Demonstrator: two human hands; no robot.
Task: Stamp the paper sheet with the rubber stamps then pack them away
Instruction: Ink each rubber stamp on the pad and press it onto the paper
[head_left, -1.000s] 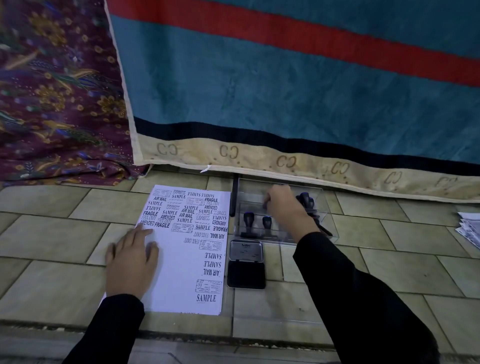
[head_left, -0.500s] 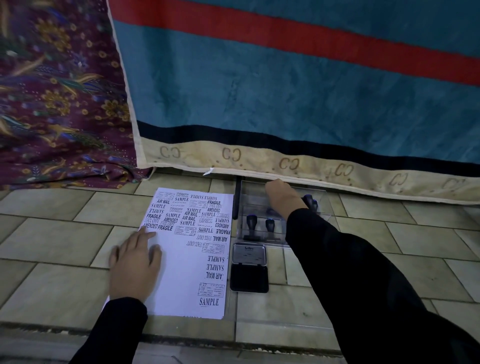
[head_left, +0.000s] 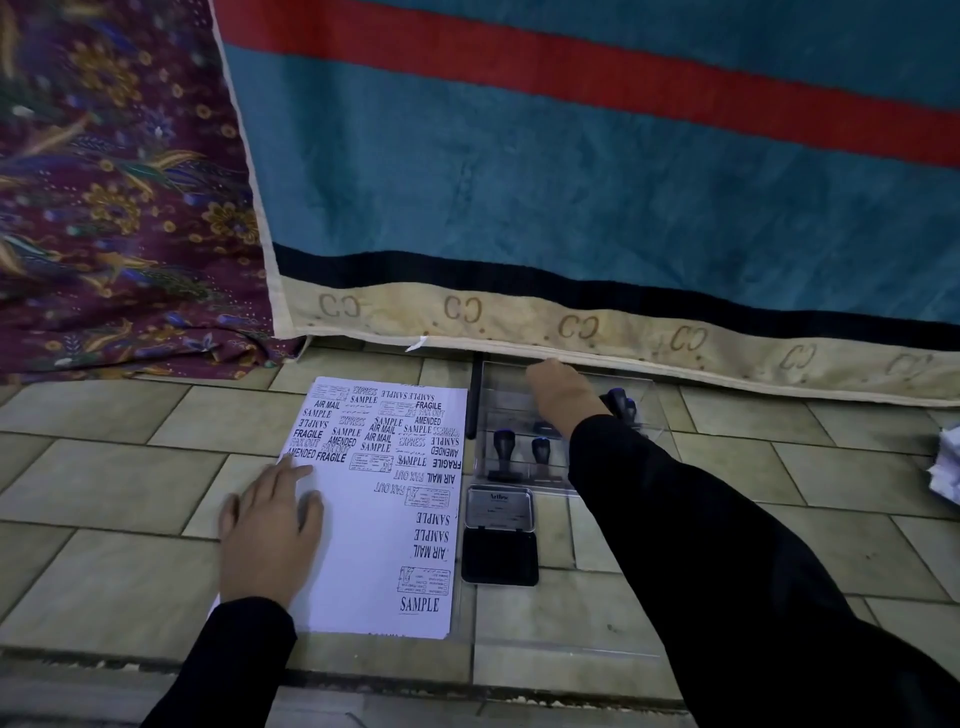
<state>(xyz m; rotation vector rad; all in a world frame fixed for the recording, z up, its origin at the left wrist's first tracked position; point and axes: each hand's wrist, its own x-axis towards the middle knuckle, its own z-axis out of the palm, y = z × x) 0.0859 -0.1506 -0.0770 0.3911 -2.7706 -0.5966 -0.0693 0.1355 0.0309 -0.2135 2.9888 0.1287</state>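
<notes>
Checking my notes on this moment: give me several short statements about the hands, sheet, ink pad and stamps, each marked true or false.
1. The left hand lies flat on the paper sheet. True.
2. The ink pad is closed. False: it lies open, just right of the sheet.
3. The right hand is over the clear stamp case. True.
4. The sheet is blank. False: it bears many prints, such as SAMPLE and FRAGILE.
5. Two stamps stand upright in the case's near left part. True.
</notes>
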